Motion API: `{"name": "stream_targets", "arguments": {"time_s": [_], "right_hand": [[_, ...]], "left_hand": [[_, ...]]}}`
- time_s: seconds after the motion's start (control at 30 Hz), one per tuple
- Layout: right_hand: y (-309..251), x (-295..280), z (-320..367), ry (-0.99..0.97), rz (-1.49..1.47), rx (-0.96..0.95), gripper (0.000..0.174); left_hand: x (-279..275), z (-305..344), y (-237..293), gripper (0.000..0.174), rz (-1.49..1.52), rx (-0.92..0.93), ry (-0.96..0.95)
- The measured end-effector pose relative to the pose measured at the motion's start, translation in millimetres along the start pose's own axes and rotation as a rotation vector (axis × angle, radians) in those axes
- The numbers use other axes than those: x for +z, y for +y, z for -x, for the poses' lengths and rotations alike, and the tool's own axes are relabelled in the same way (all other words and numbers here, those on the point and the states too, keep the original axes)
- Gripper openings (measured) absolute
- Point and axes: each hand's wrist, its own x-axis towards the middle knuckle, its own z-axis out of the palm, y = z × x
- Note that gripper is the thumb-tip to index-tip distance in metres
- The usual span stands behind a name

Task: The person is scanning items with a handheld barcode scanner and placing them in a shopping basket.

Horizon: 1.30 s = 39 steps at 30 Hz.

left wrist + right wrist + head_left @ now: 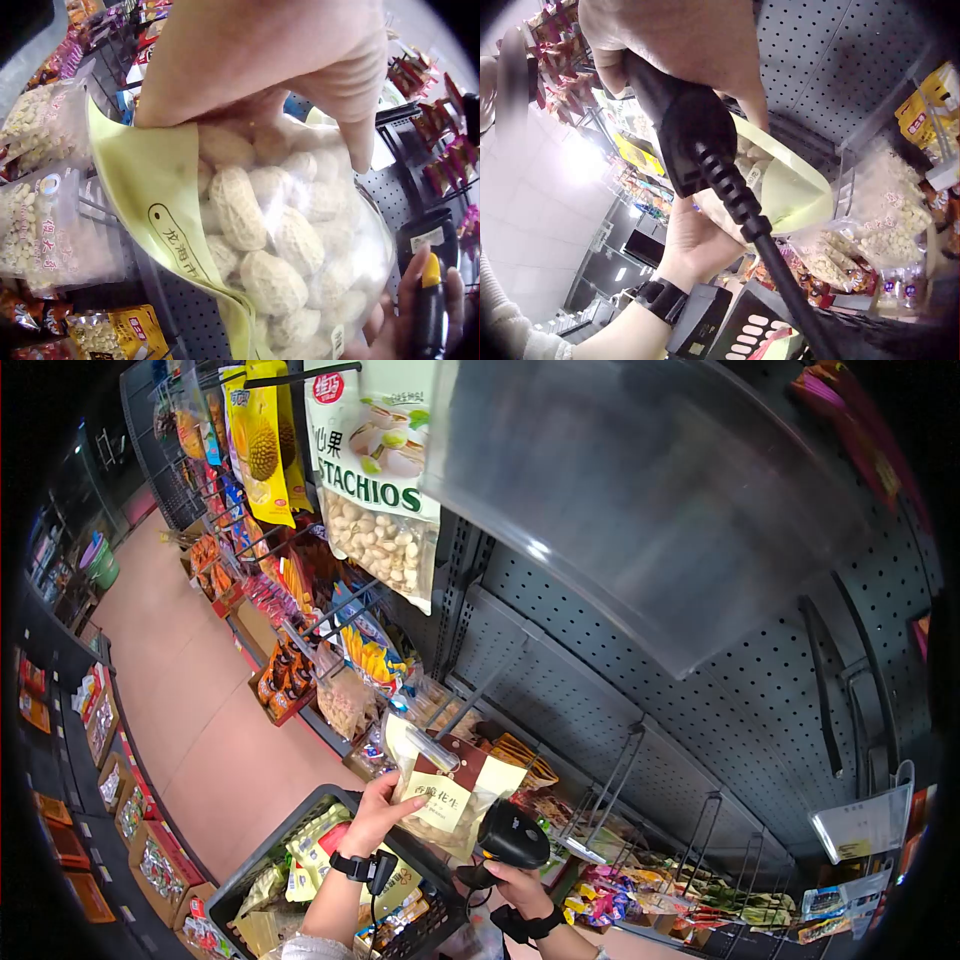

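My left hand (372, 818) grips a clear and cream bag of peanuts (455, 800) by its side, thumb across the front label. Unshelled peanuts (271, 281) show through the clear plastic in the left wrist view. My right hand (525, 892) holds a black barcode scanner (515, 836) by its handle, the scanner's head close beside the bag's lower right corner. From the handle's end runs a thick black cable (784, 281), in the right wrist view. The fingers round the handle are partly hidden in the head view.
Below my left arm stands a dark shopping basket (248, 857) with several snack packets in it. A pegboard shelf (560, 630) with hooks rises on the right. A large pistachio bag (378, 480) hangs at upper left of it. Boxes of sweets (165, 860) line the aisle's left side.
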Motion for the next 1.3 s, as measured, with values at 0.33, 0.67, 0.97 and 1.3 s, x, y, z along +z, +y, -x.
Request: {"name": "stream_targets", "arguments": {"time_s": [0.33,0.67,0.97,1.3], "right_hand": [[1,-2,-4,-0.051,0.046,0.011,0.042],[1,1,-16,-0.008,0.038,-0.079,0.041],[-17,23,-30,0.094,0.088,-0.139,0.038],[-16,28,-25,0.082,0.108,-0.158,0.036]], "left_hand": [[-10,2,-11,0.032,-0.005,0.042,-0.002],[-5,-19,-3,0.03,-0.004,0.07,-0.036],[5,-45,-8,0.03,-0.009,0.053,0.028],[2,-41,-9,0.035,0.063,0.056,0.018]]}}
